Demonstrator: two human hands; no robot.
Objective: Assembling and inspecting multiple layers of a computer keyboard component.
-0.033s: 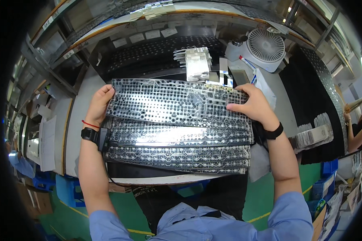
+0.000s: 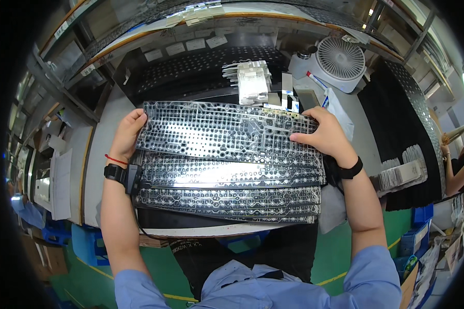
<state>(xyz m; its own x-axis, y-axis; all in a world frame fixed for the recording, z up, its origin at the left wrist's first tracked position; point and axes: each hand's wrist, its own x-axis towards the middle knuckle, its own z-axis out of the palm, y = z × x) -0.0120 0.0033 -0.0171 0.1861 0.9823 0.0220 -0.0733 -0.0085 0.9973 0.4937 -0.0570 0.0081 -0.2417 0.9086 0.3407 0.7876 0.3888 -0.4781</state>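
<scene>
A shiny, see-through keyboard membrane sheet (image 2: 206,129), patterned with dark dots and silvery circuit lines, is stretched between my two hands. My left hand (image 2: 126,135) pinches its upper left corner between thumb and fingers. At the right end, my right hand (image 2: 329,135) grips the sheet, its thumb on the face and its fingers at the top edge. Below and nearer me, more membrane sheets (image 2: 232,198) of the same kind lie overlapping in fanned layers, partly covered by the held one. Whether the held sheet touches those beneath it, I cannot tell.
Beyond the sheet stand a pile of pale strips (image 2: 253,82), a white fan (image 2: 341,56) and a red-capped marker (image 2: 317,78). Black sheets (image 2: 397,129) and bundled strips (image 2: 404,172) lie to the right. Another person's arm (image 2: 456,167) shows at the right edge. Shelving (image 2: 62,77) rises at left.
</scene>
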